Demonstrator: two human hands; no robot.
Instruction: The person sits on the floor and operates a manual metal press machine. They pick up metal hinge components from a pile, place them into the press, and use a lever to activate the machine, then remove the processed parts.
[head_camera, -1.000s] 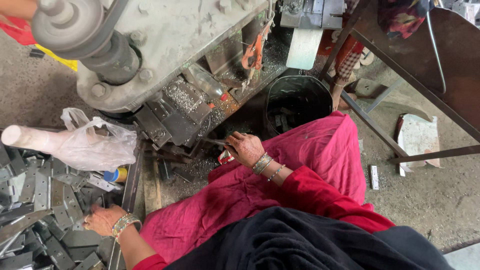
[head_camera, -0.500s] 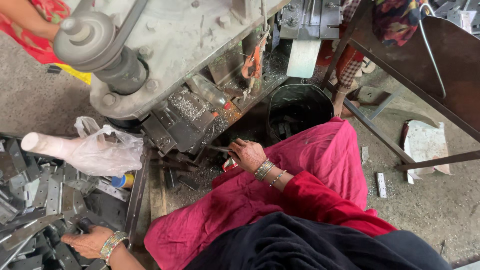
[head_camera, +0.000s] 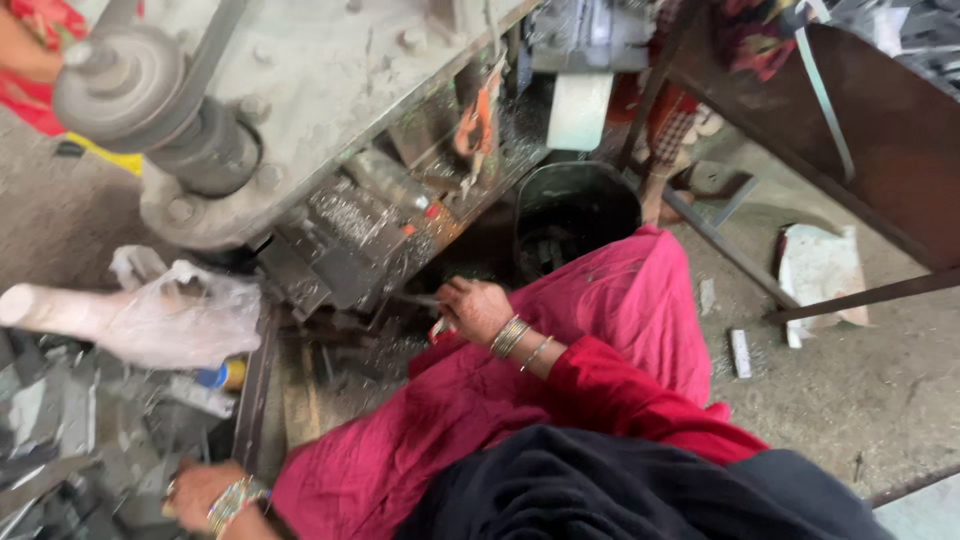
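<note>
My right hand (head_camera: 476, 306), bangles on its wrist, reaches from my pink-clothed lap (head_camera: 610, 310) to the lower bed of a grey press machine (head_camera: 330, 90). Its fingers are pinched on a thin metal piece (head_camera: 418, 298) that points left toward the dark tooling (head_camera: 345, 235). My left hand (head_camera: 200, 490) is low at the bottom left. It rests at the edge of a pile of flat grey metal pieces (head_camera: 60, 430). Blur hides what its fingers hold.
A belt pulley (head_camera: 120, 90) sits on the machine's upper left. A clear plastic bag over a pale tube (head_camera: 185, 315) lies above the pile. A black bucket (head_camera: 575, 215) stands beyond my knee. A brown metal table frame (head_camera: 880, 130) fills the right, with a white scrap (head_camera: 820, 270) under it.
My left hand has drawn back down and left toward the frame's bottom edge along the pile. My right hand stays at the machine bed. The view has tilted and blurred.
</note>
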